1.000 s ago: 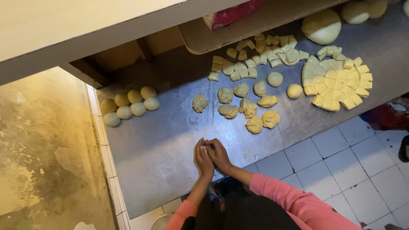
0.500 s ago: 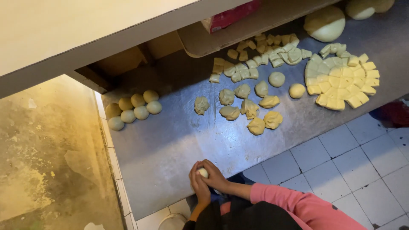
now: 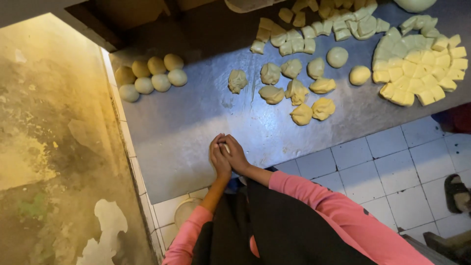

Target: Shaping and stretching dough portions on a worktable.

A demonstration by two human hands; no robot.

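Head view looks down on a metal table (image 3: 196, 147) with a lot of dough on it. The left hand (image 3: 219, 159) and the right hand (image 3: 235, 154) are pressed together, palm to palm, just over the near edge of the table. A small piece of dough (image 3: 226, 147) peeks out between them, so both hands are closed around it. Held like that, it looks as if the piece is being rolled into a ball, since soft dough goes round when two palms squeeze it from both sides. The fingers point away from the body and the wrists are close together. Both arms wear pink sleeves (image 3: 338, 211) and bend in from each side to meet in the middle. At the far left of the table sits a bunch of smooth round balls (image 3: 149, 76), close together in two short rows, maybe so the done ones stay apart from the rest. In the middle lie lumpy rough pieces (image 3: 294, 91), well apart from the hands. Further back are square cut bits (image 3: 314, 32), and on the right is a flat round slab cut into squares (image 3: 419, 68). The floor has pale tiles (image 3: 392, 172), and a sandal (image 3: 458, 191) shows at the right edge.
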